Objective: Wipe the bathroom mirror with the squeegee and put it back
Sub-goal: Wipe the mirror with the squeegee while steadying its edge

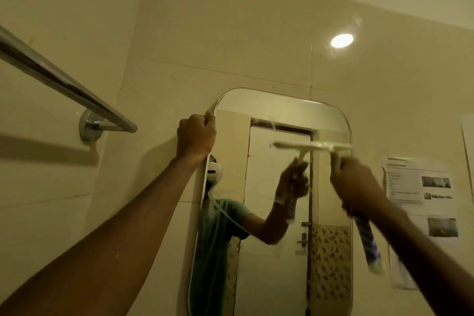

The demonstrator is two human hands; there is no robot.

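A tall mirror (pixel 277 277) with rounded corners hangs on the beige tiled wall. My left hand (pixel 196 137) is closed around the mirror's upper left edge. My right hand (pixel 355 183) grips the handle of a white squeegee (pixel 333 147), blurred by motion. Its blade lies flat against the glass near the upper right, roughly level. A blue and white strip (pixel 369 241) dangles below my right wrist. The glass reflects the squeegee, an arm and a door.
A chrome towel bar (pixel 64 84) juts out from the wall at the left, close to my left arm. Printed paper sheets (pixel 420 185) are stuck to the wall right of the mirror. A round light glare (pixel 342 40) shows on the tiles above.
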